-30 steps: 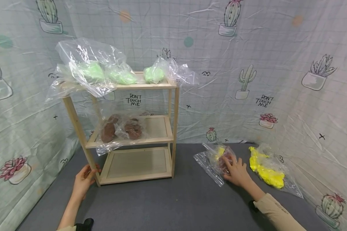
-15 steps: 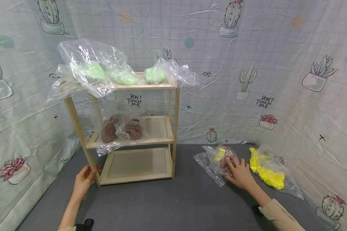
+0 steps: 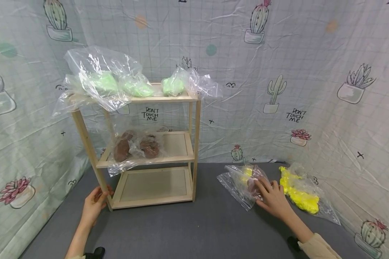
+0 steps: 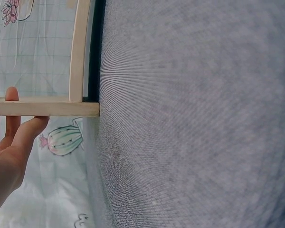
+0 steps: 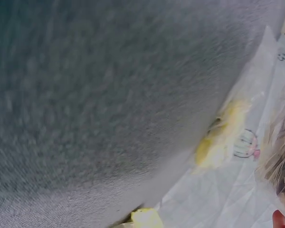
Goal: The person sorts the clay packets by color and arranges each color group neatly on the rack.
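In the head view my left hand point(image 3: 93, 205) holds the front left post of a small wooden shelf rack point(image 3: 157, 200). The left wrist view puts the thumb on one side of the post point(image 4: 42, 109) and fingers on the other. My right hand point(image 3: 273, 198) grips a clear plastic bag with a dark brown lump point(image 3: 253, 184) inside. Against it lies a bag with a yellow lump point(image 3: 246, 174). The right wrist view has the brown bag point(image 5: 282, 164) at its right edge, beside one fingertip, and the yellow bag point(image 5: 221, 137) apart from it.
Bagged light green lumps point(image 3: 137, 88) lie on the top shelf, their plastic overhanging both ends. Bagged brown lumps point(image 3: 122, 148) rest on the middle shelf. Another yellow bag point(image 3: 299, 194) lies on the grey table point(image 3: 194, 233) at the right. Printed cloth point(image 3: 233, 122) surrounds the table.
My right hand has drawn slightly right and toward me, the brown bag shifting with it. The left hand stays on the post.
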`<act>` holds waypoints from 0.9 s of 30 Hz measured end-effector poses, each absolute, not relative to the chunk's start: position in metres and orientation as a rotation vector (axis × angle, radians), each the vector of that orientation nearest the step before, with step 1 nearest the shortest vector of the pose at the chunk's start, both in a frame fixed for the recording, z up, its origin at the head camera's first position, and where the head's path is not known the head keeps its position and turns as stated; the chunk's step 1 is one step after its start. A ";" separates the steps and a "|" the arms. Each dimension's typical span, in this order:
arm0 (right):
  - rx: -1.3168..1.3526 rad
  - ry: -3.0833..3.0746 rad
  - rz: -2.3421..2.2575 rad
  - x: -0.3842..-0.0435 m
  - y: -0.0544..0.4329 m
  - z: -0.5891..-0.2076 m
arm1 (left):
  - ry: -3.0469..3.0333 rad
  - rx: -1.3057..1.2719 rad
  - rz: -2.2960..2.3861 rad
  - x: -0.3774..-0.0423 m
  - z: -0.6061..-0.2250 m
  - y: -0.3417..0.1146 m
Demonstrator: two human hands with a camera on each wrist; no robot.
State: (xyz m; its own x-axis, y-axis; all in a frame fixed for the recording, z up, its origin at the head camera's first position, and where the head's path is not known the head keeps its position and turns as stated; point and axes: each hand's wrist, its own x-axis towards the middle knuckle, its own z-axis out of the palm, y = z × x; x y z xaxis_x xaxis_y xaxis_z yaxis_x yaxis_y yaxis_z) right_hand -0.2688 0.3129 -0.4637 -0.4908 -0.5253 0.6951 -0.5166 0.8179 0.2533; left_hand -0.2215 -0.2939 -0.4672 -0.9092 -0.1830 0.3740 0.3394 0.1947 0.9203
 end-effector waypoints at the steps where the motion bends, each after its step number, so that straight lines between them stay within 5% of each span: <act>1: 0.767 -2.165 -0.003 -0.267 0.312 -0.463 | -2.083 -0.139 -1.755 -0.221 -0.467 -0.294; 27: 0.901 -2.029 0.181 -0.228 0.260 -0.427 | -2.171 -0.063 -1.658 -0.224 -0.468 -0.295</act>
State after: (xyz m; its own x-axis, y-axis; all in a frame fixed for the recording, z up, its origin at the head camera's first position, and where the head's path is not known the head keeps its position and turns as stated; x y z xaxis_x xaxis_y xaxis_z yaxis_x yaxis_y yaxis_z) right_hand -0.2276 0.2599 -0.4268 -0.3472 -0.5287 0.7745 -0.6577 0.7260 0.2008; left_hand -0.2240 -0.2950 -0.4676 -0.9165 -0.2061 0.3429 0.2765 0.2933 0.9152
